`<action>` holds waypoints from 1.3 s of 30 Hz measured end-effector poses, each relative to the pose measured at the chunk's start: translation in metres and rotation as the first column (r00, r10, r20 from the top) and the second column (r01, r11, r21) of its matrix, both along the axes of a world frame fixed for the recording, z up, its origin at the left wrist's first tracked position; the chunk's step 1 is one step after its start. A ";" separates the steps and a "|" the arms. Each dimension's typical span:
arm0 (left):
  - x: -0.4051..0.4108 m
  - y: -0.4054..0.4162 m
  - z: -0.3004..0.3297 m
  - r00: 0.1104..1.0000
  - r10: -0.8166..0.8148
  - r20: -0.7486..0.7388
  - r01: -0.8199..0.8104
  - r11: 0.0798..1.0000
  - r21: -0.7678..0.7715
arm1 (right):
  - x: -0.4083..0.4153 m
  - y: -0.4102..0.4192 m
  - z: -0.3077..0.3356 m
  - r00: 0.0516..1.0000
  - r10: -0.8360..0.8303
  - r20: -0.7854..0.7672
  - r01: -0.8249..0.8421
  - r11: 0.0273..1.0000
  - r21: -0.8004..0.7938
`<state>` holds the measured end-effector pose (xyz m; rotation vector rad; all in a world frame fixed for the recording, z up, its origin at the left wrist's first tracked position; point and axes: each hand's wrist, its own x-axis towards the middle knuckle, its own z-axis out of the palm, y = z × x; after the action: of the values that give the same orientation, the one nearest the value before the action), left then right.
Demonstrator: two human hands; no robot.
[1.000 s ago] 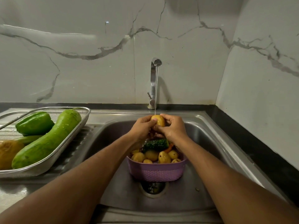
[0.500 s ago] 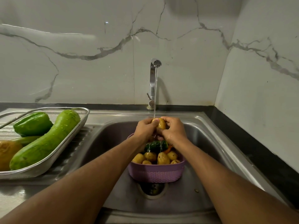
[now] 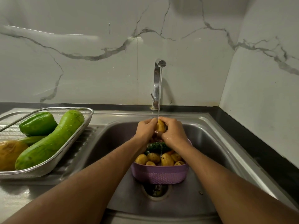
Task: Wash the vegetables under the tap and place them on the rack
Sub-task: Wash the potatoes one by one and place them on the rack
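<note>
Head view: both hands meet at the far middle of the sink (image 3: 210, 143), under the tap (image 3: 157, 81)
Potato (image 3: 160, 126): held directly in the running stream, presumably so the water reaches its skin
Left hand (image 3: 145, 129): fingers curled round the potato's left side
Right hand (image 3: 174, 132): fingers curled round its right side; wet
Purple basket (image 3: 159, 174): just below the hands, over the drain, so run-off lands on the unwashed potatoes and cucumber (image 3: 157, 147)
Rack (image 3: 48, 167): left, on the drainboard; holds a long gourd (image 3: 50, 143) and a green pepper (image 3: 38, 124), both beaded with water; judged already washed
Writing: none legible
</note>
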<state>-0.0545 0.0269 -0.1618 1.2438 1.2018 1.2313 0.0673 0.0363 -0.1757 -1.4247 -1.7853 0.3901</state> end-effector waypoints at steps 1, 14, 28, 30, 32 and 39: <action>0.000 0.000 -0.001 1.000 -0.002 -0.014 0.002 1.000 0.005 | 0.001 0.000 0.000 1.000 0.001 -0.003 -0.001 1.000 -0.008; -0.002 0.004 -0.003 0.999 -0.034 -0.014 0.033 0.999 -0.003 | 0.004 -0.003 0.004 1.000 -0.013 -0.011 0.013 1.000 0.005; -0.005 0.015 -0.016 0.944 0.013 -0.330 0.039 0.988 0.151 | 0.013 -0.007 0.009 0.995 0.011 -0.094 -0.019 0.996 -0.085; -0.001 0.017 -0.019 0.916 0.100 -0.387 -0.015 0.976 0.216 | 0.013 -0.007 0.011 0.996 0.009 -0.089 -0.018 0.995 -0.096; 0.002 0.017 -0.019 0.916 0.181 -0.359 -0.082 0.958 0.273 | 0.013 -0.008 0.014 0.996 0.016 -0.092 -0.026 0.995 -0.098; -0.005 0.018 -0.017 0.949 0.196 -0.248 -0.152 0.971 0.183 | 0.013 -0.010 0.017 0.986 0.055 -0.161 -0.077 0.988 -0.137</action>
<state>-0.0592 0.0448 -0.1790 1.4841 1.4547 1.3435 0.0798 0.0261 -0.1592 -1.3933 -1.7085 0.6582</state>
